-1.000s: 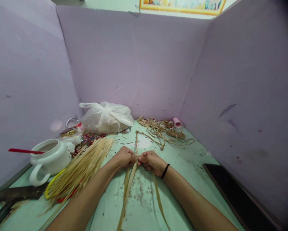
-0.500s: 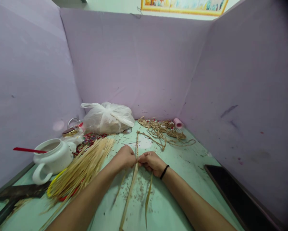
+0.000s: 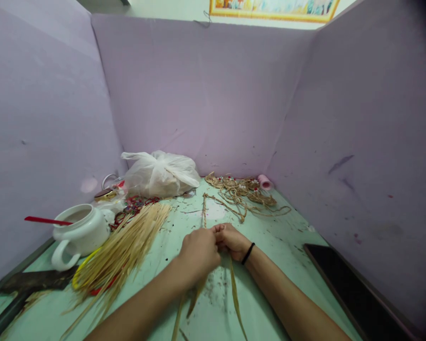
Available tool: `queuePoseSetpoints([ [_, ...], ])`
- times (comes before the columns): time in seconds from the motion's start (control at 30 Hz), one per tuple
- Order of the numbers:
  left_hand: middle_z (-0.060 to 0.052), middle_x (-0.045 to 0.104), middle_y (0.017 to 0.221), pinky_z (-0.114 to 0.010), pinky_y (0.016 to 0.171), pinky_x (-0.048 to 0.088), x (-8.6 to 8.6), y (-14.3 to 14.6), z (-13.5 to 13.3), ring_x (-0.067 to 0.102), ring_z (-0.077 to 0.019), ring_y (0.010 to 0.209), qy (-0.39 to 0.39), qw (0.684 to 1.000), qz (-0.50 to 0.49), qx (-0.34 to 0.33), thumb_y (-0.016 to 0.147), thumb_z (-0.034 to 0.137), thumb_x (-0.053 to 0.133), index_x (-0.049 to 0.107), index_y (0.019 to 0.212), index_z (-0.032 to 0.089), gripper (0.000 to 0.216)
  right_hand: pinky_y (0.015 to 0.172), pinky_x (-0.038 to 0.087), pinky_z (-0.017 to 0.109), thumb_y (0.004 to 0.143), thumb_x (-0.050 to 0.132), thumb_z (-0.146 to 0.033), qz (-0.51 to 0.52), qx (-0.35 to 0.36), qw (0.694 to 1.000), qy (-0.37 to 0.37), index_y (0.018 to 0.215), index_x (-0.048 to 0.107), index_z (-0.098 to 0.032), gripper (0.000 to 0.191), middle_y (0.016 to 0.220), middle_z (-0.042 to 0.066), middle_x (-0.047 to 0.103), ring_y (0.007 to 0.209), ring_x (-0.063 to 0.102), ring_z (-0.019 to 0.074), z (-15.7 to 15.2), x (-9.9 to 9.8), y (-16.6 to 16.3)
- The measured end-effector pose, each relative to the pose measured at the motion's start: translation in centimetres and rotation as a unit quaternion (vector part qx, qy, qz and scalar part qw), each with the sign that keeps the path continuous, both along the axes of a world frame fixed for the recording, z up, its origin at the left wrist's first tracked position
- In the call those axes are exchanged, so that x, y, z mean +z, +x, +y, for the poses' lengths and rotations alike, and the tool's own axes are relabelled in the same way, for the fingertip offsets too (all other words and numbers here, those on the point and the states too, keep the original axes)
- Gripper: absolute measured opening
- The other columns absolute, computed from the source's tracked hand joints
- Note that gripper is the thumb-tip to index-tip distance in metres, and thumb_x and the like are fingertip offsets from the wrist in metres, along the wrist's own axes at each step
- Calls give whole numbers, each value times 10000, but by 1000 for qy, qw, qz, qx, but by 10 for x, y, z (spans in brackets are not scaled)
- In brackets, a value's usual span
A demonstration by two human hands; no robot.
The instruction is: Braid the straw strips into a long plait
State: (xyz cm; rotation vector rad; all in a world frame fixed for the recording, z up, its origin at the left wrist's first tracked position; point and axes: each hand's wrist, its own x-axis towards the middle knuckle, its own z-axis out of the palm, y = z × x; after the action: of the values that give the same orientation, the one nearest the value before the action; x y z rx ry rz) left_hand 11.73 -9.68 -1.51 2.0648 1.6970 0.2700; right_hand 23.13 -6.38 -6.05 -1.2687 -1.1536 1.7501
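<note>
A thin braid of dried straw (image 3: 204,208) runs from the middle of the table toward me and passes under my fingers. My left hand (image 3: 200,251) is closed on the near end of it, its back turned up and its fingertips hidden. Beside it, touching, my right hand (image 3: 230,240) pinches the strands with thumb and forefinger; a black band circles that wrist. Loose straw strands (image 3: 236,296) hang from below both hands toward the table's near edge. A finished length of braid bends off to the right at the far end.
To the left lie a bundle of straw (image 3: 127,251), a white pot (image 3: 83,234) with a red stick, and a dark-bladed tool (image 3: 38,280). Farther back are a white plastic bag (image 3: 161,175), braided cords (image 3: 248,192) and a pink spool (image 3: 264,182). A dark flat object (image 3: 351,289) lies right.
My left hand has moved right, across the braid, and now meets my right hand. The loose strands below have shifted. My right hand stays nearly in place.
</note>
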Motion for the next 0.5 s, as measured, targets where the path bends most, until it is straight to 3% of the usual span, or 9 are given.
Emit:
queuePoseSetpoints([
  [0.1,-73,582,591,-221,491,348,5,-20,22,528,-132,523,18,992,-95,79,652,197,471,614,632,112,167,309,75,173,529,555,-135,18,33,999,-8,544,566,-96,43,308,-78,353,270,193,8,0,2,3],
  [0.17,-36,572,569,-196,398,289,2,-29,33,432,-73,386,-107,963,-222,107,637,175,470,612,696,108,168,310,77,176,544,569,-148,20,27,999,-11,559,571,-95,55,334,-60,416,270,208,8,-1,4,3],
  [0.23,-29,577,578,-177,350,241,-5,-33,38,382,-44,347,-235,912,-327,75,607,165,495,604,684,96,150,317,109,172,532,583,-137,32,14,999,-11,583,569,-101,64,421,-22,526,291,286,13,-1,5,3],
  [0.33,-39,567,539,-164,335,247,-16,-29,36,416,-47,361,-302,867,-391,63,568,150,511,580,587,81,100,337,161,168,513,594,-136,37,7,999,-5,613,573,-111,105,518,12,598,348,387,34,-1,6,3],
  [0.5,33,402,336,-181,316,200,-19,-18,28,327,-60,282,-217,915,-317,124,553,138,493,517,484,119,76,373,243,164,501,571,-115,-56,13,993,99,539,564,-116,39,459,-9,571,369,382,36,2,1,3],
])
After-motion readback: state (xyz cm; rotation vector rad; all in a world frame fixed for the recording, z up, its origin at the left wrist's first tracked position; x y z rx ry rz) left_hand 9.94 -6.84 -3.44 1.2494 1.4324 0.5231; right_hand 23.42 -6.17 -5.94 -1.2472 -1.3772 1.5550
